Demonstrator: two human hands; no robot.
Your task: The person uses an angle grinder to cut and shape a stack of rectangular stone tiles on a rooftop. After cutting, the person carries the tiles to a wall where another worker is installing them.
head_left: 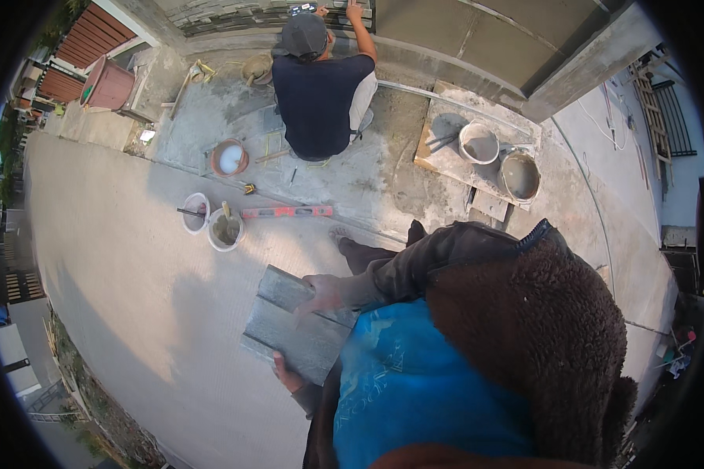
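A grey stone cladding panel [289,316] with stepped strips is held out flat in front of my blue shirt. My left hand [289,377] is closed on its lower edge, with fingertips showing at the rim. Across the panel's upper side lies my right hand [323,295], its fingers spread over the face and slightly blurred. Part of the panel's near end is hidden against my clothing. A dark sleeve [399,275] covers my right arm.
A co-worker [318,105] in a cap crouches ahead with both hands at the wall. Buckets [225,229] and a red spirit level [287,212] lie on the ground. More mortar buckets [479,143] stand on a board at the right. A hose [590,180] runs along the floor.
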